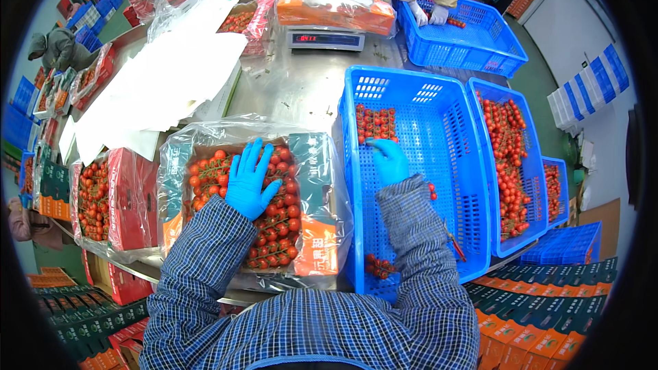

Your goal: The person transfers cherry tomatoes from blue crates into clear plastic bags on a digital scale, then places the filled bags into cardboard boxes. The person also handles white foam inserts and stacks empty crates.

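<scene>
My left hand [251, 180], in a blue glove, lies flat with fingers apart on the cherry tomatoes [277, 231] on the vine. These fill a green and orange cardboard box [312, 159] lined with clear plastic. My right hand [389, 160], gloved too, is inside a blue plastic crate [416, 82], its fingertips at the lower edge of a cluster of cherry tomatoes [376, 122]; whether it grips them is unclear. A smaller cluster [379, 267] and a few loose tomatoes [433, 191] lie lower in the crate. Red-handled scissors or snips [455, 247] are beside my right sleeve.
A digital scale [326, 40] bears an orange box [334, 10]. White paper sheets [164, 72] lie on the steel table at left, near a red tomato box [132, 200]. Another tomato crate [506, 164] adjoins at right. Across the table, a person's gloved hands [429, 14] reach into a blue crate [465, 46].
</scene>
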The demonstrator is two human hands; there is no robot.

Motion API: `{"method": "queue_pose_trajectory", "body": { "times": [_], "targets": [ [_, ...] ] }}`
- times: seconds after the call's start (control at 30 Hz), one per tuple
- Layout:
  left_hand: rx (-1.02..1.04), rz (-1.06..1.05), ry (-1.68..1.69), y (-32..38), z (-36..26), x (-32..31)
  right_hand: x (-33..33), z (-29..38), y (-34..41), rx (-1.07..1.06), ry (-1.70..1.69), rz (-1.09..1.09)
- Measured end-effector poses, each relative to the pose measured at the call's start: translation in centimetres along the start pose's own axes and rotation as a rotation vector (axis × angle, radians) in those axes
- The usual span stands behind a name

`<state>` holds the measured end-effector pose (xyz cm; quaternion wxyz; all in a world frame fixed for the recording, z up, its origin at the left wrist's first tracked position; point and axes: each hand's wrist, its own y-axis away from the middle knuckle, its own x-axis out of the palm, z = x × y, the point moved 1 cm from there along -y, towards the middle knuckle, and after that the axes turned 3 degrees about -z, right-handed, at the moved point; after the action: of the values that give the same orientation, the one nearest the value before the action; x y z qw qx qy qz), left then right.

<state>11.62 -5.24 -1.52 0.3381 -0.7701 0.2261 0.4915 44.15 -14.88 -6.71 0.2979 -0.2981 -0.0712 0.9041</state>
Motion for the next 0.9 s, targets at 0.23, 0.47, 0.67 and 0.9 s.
{"method": "queue_pose_trajectory", "body": {
  "times": [0.23, 0.47, 0.67, 0.9],
  "targets": [
    [-0.202, 0.377, -0.099, -0.5, -1.1, 1.2, -0.1, -12.9, -6.5, 0.256, 0.434, 0.098],
    [-0.271, -0.021, 0.002, 5.7, -0.2, -6.5, 7.9, -19.2, -13.3, 0.223, 0.714, 0.460],
    [-0.846, -0.491, 0.137, 19.1, 3.5, -13.2, 2.6, -19.3, -8.8, 0.417, -0.154, 0.317],
    [-0.754, -0.322, -0.069, 18.0, 7.6, -12.2, -2.7, 5.9, 0.7, 0.433, -1.221, 0.555]
  ]
}}
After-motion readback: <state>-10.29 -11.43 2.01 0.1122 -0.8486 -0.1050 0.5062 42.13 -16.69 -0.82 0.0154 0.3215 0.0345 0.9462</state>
